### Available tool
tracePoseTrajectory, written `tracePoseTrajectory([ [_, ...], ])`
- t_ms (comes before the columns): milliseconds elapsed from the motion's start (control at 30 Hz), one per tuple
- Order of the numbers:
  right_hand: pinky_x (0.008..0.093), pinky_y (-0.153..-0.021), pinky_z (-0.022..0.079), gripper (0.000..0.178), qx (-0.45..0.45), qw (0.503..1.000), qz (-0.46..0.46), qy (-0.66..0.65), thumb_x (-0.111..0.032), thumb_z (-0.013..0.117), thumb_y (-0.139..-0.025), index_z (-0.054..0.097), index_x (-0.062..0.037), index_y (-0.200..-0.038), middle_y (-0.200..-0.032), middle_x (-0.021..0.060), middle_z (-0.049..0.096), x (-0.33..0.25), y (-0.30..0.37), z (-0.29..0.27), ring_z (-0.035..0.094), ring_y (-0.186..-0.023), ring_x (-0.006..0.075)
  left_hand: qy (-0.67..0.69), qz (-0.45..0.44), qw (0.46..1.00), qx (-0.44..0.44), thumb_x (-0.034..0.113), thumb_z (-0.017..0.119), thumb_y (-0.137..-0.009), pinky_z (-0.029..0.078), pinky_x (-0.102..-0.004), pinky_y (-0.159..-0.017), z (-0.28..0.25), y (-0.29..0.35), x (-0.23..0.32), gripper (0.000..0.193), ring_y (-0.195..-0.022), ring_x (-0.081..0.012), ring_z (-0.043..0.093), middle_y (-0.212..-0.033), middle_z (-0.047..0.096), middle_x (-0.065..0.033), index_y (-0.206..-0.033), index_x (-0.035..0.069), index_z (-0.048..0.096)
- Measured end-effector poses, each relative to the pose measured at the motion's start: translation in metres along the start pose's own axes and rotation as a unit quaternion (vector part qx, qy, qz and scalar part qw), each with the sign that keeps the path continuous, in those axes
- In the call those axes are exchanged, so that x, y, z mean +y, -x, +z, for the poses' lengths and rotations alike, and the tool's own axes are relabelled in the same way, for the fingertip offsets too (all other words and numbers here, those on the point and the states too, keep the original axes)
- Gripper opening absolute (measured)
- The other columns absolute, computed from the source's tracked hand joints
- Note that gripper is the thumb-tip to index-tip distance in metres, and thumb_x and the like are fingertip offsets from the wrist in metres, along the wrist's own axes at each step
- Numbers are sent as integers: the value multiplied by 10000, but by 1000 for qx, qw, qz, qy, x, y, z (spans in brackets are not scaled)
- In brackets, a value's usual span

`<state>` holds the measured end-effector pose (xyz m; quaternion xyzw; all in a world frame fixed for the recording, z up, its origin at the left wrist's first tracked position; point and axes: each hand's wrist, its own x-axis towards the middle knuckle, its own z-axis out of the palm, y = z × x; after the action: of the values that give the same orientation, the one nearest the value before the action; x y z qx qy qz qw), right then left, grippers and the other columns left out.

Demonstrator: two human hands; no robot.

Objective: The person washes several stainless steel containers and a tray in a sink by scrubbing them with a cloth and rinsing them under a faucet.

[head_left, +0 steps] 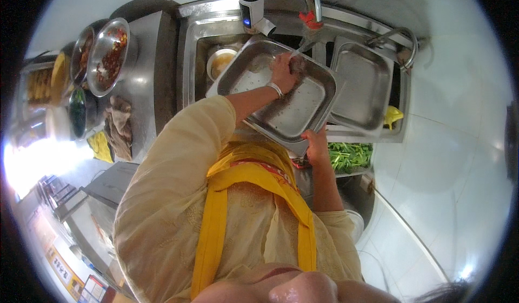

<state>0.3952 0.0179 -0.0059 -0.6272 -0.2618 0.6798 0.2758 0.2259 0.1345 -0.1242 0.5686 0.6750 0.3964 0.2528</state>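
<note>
A rectangular stainless steel pan is tilted over the sink, its inside wet. My left hand reaches into it near the far wall, fingers closed on a dark, rough-looking scouring pad. Water runs from the faucet, which has red material wrapped round its mouth, down beside that hand. At the near right corner, my right hand grips the pan's rim. A white bowl with yellowish contents stands in the sink basin, partly hidden by the pan.
Another steel pan lies at the right, below a second faucet. Near it are a yellow item and green leafy vegetables. On the left counter stand metal bowls, one with chopped red food, and a brown cloth.
</note>
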Motion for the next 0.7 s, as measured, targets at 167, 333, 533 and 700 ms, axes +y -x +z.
tracePoseTrajectory([
  [167,296,-727,434,781,-27,999,-39,-19,-33,559,-658,265,-90,-1380,-1024,83,525,7,-7,-6,501,-847,182,153,69,985,-46,66,645,-731,396,-393,-878,14,8,42,419,-982,-312,484,-1024,495,-142,-1117,72,480],
  [333,303,-738,441,750,-28,999,-15,22,-26,545,-671,273,-78,-1368,-1027,83,519,11,-13,-8,506,-861,190,292,67,918,-261,28,597,-776,393,-340,-904,20,19,47,463,-1004,-222,476,-1120,464,-87,-1207,92,439],
  [533,312,-764,462,832,-57,993,-78,-68,14,524,-654,180,-79,-1406,-1194,132,454,-2,-16,-14,498,-999,234,192,3,820,-540,119,587,-814,404,-334,-913,-31,69,53,333,-1057,-201,494,-1092,565,-82,-1142,103,532],
  [700,315,-772,464,882,13,992,-125,19,25,515,-640,154,-103,-1435,-1242,139,432,11,-20,-23,489,-1038,237,6,90,862,-498,204,575,-845,413,-375,-926,-68,74,6,259,-1004,-282,557,-1107,585,-117,-1083,105,601],
])
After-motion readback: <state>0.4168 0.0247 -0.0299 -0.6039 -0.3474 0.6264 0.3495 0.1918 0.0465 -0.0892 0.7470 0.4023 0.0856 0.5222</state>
